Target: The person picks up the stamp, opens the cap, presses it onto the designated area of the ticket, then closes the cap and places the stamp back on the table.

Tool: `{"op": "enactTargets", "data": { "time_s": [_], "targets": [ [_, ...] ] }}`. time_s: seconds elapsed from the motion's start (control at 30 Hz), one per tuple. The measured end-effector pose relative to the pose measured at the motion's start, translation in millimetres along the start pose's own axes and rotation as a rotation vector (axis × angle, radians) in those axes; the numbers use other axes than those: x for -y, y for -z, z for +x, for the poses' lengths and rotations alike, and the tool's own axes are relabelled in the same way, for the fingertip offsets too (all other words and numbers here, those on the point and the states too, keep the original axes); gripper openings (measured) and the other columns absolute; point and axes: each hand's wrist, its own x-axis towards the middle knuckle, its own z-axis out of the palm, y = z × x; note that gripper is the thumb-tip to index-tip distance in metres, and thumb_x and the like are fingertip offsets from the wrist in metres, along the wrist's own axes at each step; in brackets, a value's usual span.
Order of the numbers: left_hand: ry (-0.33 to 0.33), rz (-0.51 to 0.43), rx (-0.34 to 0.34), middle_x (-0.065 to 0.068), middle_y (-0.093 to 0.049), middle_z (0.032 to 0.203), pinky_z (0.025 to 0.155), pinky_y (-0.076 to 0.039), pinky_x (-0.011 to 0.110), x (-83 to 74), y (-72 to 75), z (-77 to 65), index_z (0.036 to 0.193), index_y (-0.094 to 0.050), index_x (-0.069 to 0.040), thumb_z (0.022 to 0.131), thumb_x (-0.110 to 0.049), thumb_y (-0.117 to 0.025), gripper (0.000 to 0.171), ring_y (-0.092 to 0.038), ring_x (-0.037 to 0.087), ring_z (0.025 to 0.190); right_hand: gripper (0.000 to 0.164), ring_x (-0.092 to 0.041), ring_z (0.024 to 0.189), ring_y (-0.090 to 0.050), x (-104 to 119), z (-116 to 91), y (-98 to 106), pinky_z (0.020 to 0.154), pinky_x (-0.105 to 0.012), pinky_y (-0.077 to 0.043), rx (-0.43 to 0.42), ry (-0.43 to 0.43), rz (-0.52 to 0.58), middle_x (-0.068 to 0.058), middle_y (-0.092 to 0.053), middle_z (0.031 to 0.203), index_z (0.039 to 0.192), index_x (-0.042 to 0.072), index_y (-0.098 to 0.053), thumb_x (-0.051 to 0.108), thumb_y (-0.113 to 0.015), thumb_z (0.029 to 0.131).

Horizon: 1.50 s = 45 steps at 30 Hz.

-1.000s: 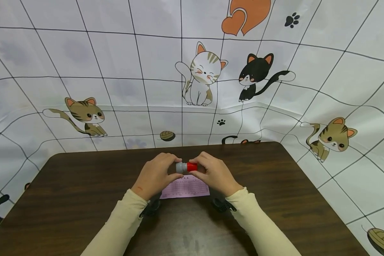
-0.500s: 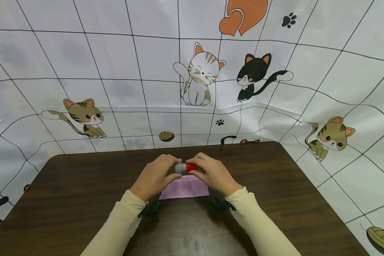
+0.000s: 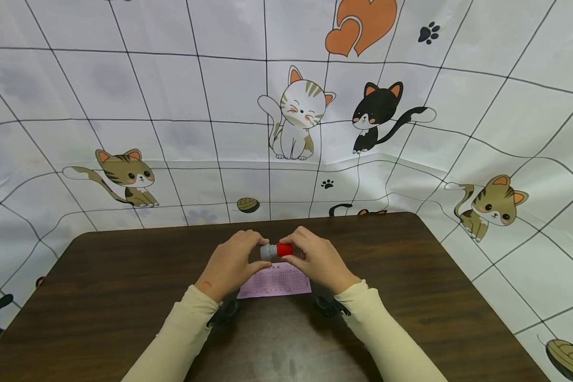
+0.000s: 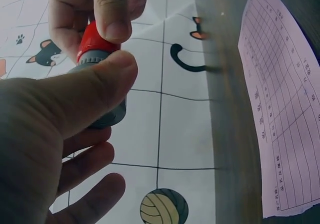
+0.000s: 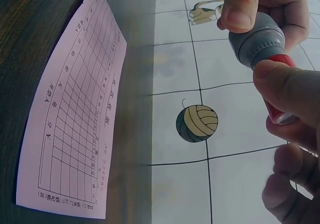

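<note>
Both hands hold a small hand stamp (image 3: pixel 268 252), grey at one end and red at the other, lying sideways above the table. My left hand (image 3: pixel 230 263) pinches the grey end between thumb and fingers. On the red end, my right hand (image 3: pixel 322 261) has thumb and fingertips closed. A ridged grey collar sits between the two colours; the grey end (image 5: pixel 257 39) looks domed in the right wrist view. The red part (image 4: pixel 95 40) is partly covered by fingers in the left wrist view. Below and nearer the body lies a pink printed form (image 3: pixel 276 281).
The dark wooden table (image 3: pixel 124 297) extends to both sides and ends just beyond the hands. Behind it hangs a white sheet (image 3: pixel 181 138) with black grid lines and printed cats. Dark straps sit at both wrists below the cream sleeves (image 3: pixel 176 334).
</note>
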Motion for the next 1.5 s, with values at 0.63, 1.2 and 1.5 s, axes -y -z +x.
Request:
{"op": "enactTargets", "data": {
  "time_s": [0.63,1.2,1.5],
  "targets": [
    [-0.017,-0.003,-0.034,0.004,-0.072,0.109,0.088,-0.06,0.04,0.2,2.2,0.5,0.113,-0.071,-0.01,0.076,-0.028,-0.094,0.047,-0.067,0.021,0.101,0.033,-0.008,0.078,-0.054,1.5,1.8,0.3,0.066,-0.02,-0.051,0.002,-0.019,0.025,0.001,-0.062,0.103,0.116,0.011,-0.071,0.01,-0.085,0.086],
    [0.026,-0.006,-0.031,0.005,-0.074,0.118,0.091,-0.059,0.045,0.6,6.7,1.6,0.119,-0.074,-0.011,0.077,-0.031,-0.093,0.05,-0.07,0.026,0.109,0.032,-0.013,0.091,-0.053,1.0,3.1,3.9,0.072,-0.026,-0.05,-0.049,-0.001,-0.017,0.003,-0.067,0.101,0.117,0.013,-0.076,0.015,-0.086,0.086],
    [0.019,-0.013,-0.021,0.006,-0.073,0.12,0.093,-0.058,0.045,-0.9,9.0,1.6,0.122,-0.074,-0.01,0.079,-0.03,-0.092,0.05,-0.069,0.026,0.111,0.034,-0.012,0.089,-0.055,-0.2,2.1,3.8,0.073,-0.026,-0.052,-0.04,-0.003,-0.005,0.001,-0.066,0.102,0.119,0.013,-0.076,0.015,-0.086,0.086]
  ]
}}
